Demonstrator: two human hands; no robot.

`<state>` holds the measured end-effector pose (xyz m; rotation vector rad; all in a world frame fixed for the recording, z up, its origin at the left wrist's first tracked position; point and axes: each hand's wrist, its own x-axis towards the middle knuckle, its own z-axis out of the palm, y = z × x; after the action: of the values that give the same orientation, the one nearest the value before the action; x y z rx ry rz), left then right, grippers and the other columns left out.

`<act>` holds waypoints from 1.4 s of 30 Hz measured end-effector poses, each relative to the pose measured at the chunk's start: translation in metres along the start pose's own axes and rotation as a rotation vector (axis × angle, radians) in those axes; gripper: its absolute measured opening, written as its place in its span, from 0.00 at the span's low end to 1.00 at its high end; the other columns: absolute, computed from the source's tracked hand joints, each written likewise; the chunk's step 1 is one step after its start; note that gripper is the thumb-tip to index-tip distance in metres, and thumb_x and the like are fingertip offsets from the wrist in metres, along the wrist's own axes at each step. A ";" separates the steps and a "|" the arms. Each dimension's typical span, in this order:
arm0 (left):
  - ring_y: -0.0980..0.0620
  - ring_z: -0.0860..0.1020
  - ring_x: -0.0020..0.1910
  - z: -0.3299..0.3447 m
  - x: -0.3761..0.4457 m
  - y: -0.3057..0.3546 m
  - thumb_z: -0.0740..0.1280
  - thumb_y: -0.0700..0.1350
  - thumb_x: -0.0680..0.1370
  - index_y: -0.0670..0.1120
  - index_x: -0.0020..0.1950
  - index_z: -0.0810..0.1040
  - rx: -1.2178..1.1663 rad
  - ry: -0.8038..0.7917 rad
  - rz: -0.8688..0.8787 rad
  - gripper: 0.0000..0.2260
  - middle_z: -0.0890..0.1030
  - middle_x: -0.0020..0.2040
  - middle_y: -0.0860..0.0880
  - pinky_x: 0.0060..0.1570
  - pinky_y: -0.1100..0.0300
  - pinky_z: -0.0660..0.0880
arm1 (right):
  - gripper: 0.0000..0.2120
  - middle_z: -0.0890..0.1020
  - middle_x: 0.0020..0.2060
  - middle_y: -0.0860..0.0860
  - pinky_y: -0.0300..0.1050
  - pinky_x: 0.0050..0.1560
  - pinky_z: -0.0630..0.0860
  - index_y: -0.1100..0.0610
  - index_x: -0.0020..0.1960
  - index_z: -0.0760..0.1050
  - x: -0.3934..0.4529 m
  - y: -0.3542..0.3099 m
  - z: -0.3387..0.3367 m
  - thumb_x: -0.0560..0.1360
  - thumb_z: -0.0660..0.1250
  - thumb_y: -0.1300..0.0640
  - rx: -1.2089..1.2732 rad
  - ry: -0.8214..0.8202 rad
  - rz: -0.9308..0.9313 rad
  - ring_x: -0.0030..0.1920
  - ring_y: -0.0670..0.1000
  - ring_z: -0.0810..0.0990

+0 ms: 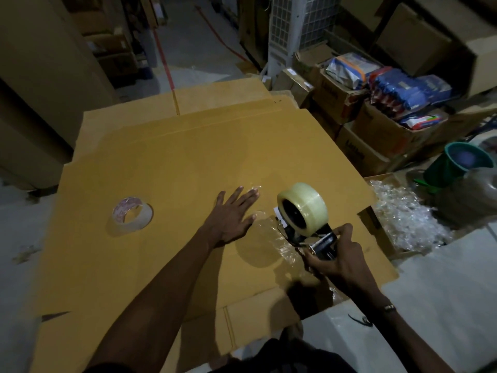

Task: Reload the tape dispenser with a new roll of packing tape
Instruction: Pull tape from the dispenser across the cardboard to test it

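Note:
A full roll of clear packing tape sits mounted on the black tape dispenser, which rests on flattened cardboard. My right hand grips the dispenser's handle from the near side. My left hand lies flat on the cardboard just left of the roll, fingers spread, pressing on a strip of clear tape that runs out from the dispenser. A nearly used-up tape roll with a pink-printed core lies on the cardboard further left.
An open box of clear plastic wrap stands to the right of the cardboard. Behind it are a green bucket and cartons of packaged goods. Tall cardboard boxes stand at the left. Bare grey floor surrounds the sheet.

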<state>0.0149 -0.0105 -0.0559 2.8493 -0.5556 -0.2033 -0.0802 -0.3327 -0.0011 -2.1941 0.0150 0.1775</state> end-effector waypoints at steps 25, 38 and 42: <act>0.49 0.41 0.85 0.022 0.013 0.083 0.49 0.73 0.81 0.55 0.86 0.48 -0.123 0.099 -0.387 0.38 0.45 0.86 0.55 0.78 0.30 0.40 | 0.39 0.84 0.35 0.40 0.29 0.30 0.77 0.55 0.56 0.61 -0.074 0.057 -0.037 0.64 0.82 0.36 -0.079 0.039 -0.197 0.35 0.36 0.86; 0.41 0.42 0.85 0.026 0.005 0.106 0.56 0.71 0.80 0.47 0.86 0.48 -0.094 0.235 -0.368 0.44 0.45 0.86 0.47 0.77 0.31 0.38 | 0.38 0.87 0.40 0.42 0.27 0.35 0.79 0.50 0.64 0.63 -0.117 0.087 -0.055 0.67 0.87 0.53 -0.007 0.086 -0.013 0.40 0.36 0.88; 0.42 0.40 0.85 0.048 -0.006 0.150 0.48 0.76 0.78 0.47 0.86 0.47 0.019 0.117 -0.225 0.46 0.43 0.86 0.47 0.78 0.33 0.34 | 0.39 0.86 0.45 0.44 0.27 0.36 0.79 0.39 0.59 0.59 -0.119 0.082 -0.055 0.65 0.86 0.47 0.015 0.106 0.006 0.42 0.35 0.87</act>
<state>-0.0523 -0.1529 -0.0640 2.9152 -0.2141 -0.0678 -0.1971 -0.4321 -0.0190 -2.1866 0.0822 0.0644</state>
